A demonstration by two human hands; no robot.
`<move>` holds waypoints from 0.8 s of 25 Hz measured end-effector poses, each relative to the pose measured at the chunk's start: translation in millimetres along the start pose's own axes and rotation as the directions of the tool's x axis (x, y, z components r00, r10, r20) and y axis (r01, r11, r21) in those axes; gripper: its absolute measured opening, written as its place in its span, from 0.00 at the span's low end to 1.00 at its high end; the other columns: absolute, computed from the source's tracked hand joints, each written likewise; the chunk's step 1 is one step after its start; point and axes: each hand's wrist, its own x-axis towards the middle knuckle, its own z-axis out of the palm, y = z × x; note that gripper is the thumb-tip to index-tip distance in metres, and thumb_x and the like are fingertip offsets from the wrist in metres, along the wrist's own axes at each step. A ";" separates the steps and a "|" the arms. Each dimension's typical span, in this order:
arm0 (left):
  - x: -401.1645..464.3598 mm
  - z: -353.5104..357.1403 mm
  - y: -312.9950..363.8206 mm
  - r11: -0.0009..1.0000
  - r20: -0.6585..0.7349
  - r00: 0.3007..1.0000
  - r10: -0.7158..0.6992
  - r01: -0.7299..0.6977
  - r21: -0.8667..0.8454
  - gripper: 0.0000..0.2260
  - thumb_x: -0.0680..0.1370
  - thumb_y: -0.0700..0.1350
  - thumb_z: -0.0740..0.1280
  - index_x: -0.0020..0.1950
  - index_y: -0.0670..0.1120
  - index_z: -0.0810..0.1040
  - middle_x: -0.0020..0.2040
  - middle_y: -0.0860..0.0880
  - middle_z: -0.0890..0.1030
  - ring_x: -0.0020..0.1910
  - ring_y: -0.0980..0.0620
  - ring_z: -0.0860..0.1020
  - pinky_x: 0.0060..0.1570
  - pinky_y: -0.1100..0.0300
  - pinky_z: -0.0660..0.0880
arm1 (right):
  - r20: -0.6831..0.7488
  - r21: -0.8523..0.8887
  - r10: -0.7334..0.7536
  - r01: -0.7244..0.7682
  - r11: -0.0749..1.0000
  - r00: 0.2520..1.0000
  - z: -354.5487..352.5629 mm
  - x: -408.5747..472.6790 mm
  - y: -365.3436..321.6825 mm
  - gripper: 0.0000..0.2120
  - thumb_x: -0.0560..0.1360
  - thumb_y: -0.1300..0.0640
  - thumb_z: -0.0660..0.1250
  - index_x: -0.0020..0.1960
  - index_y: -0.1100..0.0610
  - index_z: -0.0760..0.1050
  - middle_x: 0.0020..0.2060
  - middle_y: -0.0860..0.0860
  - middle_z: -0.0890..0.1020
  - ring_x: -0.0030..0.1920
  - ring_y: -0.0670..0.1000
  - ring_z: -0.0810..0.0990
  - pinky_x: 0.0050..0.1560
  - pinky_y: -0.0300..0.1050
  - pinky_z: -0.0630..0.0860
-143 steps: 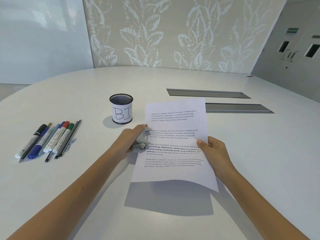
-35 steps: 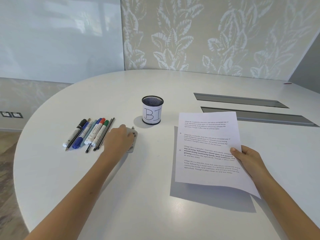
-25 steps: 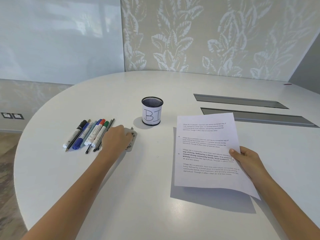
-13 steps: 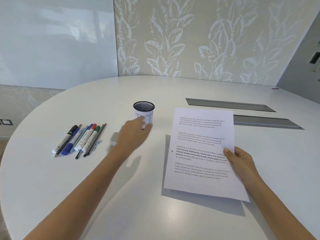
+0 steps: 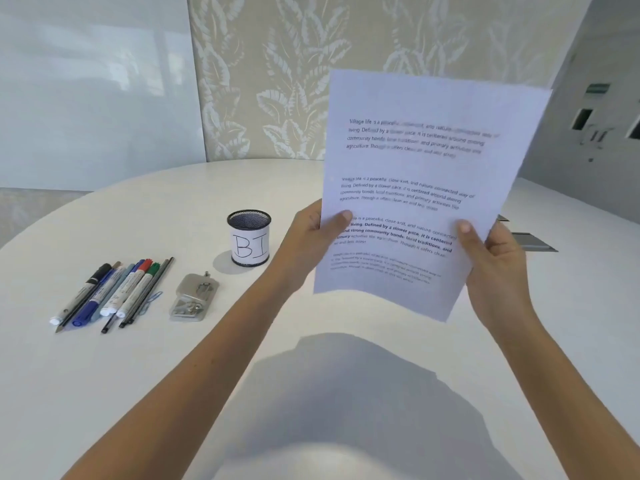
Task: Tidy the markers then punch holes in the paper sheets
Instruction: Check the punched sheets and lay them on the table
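Observation:
Printed paper sheets [image 5: 422,168] are held upright above the white table [image 5: 104,393], facing me. My left hand [image 5: 311,233] grips their left edge with the thumb on the front, and my right hand [image 5: 491,261] grips the right edge. A small metal hole punch [image 5: 194,296] lies on the table left of my left forearm, untouched. Several markers and pens [image 5: 114,292] lie side by side at the left. A black mesh pen cup [image 5: 248,238] labelled "BI" stands behind the punch; I see nothing in it.
A blue paper clip [image 5: 153,299] lies beside the pens. A grey cable hatch [image 5: 530,242] in the tabletop shows at the right, partly behind the sheets. The table's curved edge runs along the left. A leaf-patterned wall stands behind.
My left hand let go of the hole punch beside the pens, crossed to the right and took the sheets' left edge. Both hands have raised the sheets upright off the table.

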 end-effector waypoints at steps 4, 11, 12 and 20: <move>-28.9 4.3 -29.4 0.989 -0.062 0.990 -0.125 0.129 0.067 0.11 0.81 0.45 0.62 0.61 0.47 0.78 0.59 0.47 0.83 0.57 0.47 0.81 0.60 0.45 0.76 | -0.017 -0.043 0.158 -0.158 0.986 0.987 -4.9 -31.0 36.9 0.11 0.73 0.52 0.70 0.54 0.53 0.81 0.51 0.50 0.86 0.51 0.53 0.83 0.53 0.53 0.79; -37.0 23.0 -27.9 0.996 -0.125 0.989 -0.074 0.068 -0.054 0.12 0.79 0.50 0.64 0.59 0.48 0.79 0.55 0.47 0.84 0.54 0.45 0.83 0.53 0.49 0.80 | 0.009 -0.004 0.184 -0.184 0.983 0.983 3.4 -38.9 29.3 0.12 0.73 0.53 0.71 0.55 0.53 0.80 0.51 0.51 0.86 0.50 0.52 0.85 0.44 0.42 0.81; -38.4 24.7 -31.7 0.996 -0.138 0.988 -0.070 0.062 -0.059 0.11 0.79 0.50 0.65 0.58 0.49 0.80 0.54 0.47 0.85 0.53 0.45 0.83 0.51 0.50 0.81 | 0.009 -0.009 0.194 -0.194 0.981 0.981 3.9 -41.1 30.6 0.12 0.73 0.54 0.71 0.56 0.55 0.80 0.51 0.52 0.86 0.50 0.53 0.85 0.44 0.44 0.81; -41.0 19.4 -55.9 0.994 -0.178 0.982 -0.065 0.079 0.071 0.18 0.78 0.46 0.67 0.67 0.51 0.70 0.59 0.51 0.82 0.56 0.53 0.81 0.52 0.56 0.78 | -0.017 -0.154 0.323 -0.322 0.934 0.946 -4.0 -54.3 50.7 0.11 0.73 0.60 0.70 0.56 0.60 0.80 0.51 0.55 0.85 0.51 0.52 0.84 0.55 0.52 0.80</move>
